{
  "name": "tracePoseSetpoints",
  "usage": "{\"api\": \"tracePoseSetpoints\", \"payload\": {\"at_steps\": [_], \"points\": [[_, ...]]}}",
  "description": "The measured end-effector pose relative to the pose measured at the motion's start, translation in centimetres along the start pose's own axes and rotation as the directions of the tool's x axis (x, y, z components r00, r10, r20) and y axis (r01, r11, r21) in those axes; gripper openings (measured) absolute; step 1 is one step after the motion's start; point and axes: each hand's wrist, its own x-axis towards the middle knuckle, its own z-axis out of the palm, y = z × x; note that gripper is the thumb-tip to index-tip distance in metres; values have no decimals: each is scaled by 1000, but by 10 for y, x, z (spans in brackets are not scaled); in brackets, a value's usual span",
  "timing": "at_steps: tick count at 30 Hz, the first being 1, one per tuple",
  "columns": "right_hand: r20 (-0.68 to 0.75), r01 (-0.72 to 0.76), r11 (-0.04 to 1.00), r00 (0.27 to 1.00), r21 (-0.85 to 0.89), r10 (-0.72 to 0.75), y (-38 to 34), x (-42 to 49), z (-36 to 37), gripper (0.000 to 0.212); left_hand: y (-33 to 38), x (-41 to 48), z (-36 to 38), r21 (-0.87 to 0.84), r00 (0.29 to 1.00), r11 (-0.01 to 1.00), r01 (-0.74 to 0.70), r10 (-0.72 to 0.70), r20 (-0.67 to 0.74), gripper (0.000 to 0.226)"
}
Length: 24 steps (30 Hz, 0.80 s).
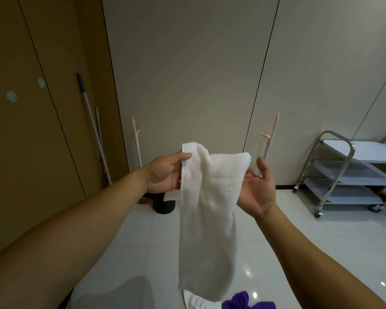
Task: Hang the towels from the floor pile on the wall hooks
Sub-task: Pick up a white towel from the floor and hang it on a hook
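White towel (207,208) | left hand (163,172) pinches edge | right hand (257,190) supports fold

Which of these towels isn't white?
The purple towel on the floor, at the picture's bottom edge. The held-up towel and the other floor towel are white.

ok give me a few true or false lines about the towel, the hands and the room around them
1. The left hand pinches the white towel at its top edge. True.
2. The towel already hangs on a wall hook. False: it is up in the air between the left hand and the right hand, and the wall hook on the brown wall is bare.
3. A steel cart stands at the right. True.
4. The cloth at the bottom edge is green. False: the cloth is purple.
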Motion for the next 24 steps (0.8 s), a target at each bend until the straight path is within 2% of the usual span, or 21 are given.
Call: {"api": "tracePoseSetpoints", "payload": {"at_steps": [3, 6, 9, 13, 16, 18, 20, 22, 24], "points": [[-48, 78, 994, 996, 78, -74, -1, 7, -1, 32, -3, -3, 3, 113, 997, 993, 21, -29, 74, 50], [-17, 3, 1000, 1000, 4, -3, 4, 5, 0, 19, -10, 0, 12, 203, 993, 976, 74, -54, -100, 39], [-12, -66, 989, 998, -132, 65, 7, 0, -6, 44, -14, 5, 18, 234, 961, 969, 76, -9, -277, 28], [34, -162, 948, 983, -275, 178, 4, 1, -2, 86, -14, 7, 19, 216, 942, 973, 76, 1, -334, 27], [56, -114, 983, 991, -144, 123, 1, 2, -4, 96, -14, 11, 21, 148, 939, 988, 33, 20, -344, 34], [28, -46, 997, 998, -65, 48, -2, 2, -5, 92, -11, 12, 21, 64, 947, 998, 15, 6, -322, 45], [-10, -19, 998, 1000, -66, 19, -6, 2, -6, 76, -5, 8, 17, 15, 972, 999, 39, -34, -233, 50], [-75, -19, 994, 997, -104, 12, -14, 1, -13, 62, 2, 2, 7, 72, 989, 994, 77, -67, -130, 43], [-156, -30, 988, 988, -154, 5, -23, -1, -23, 52, 8, -3, -6, 148, 992, 983, 112, -102, -74, 24]]}}
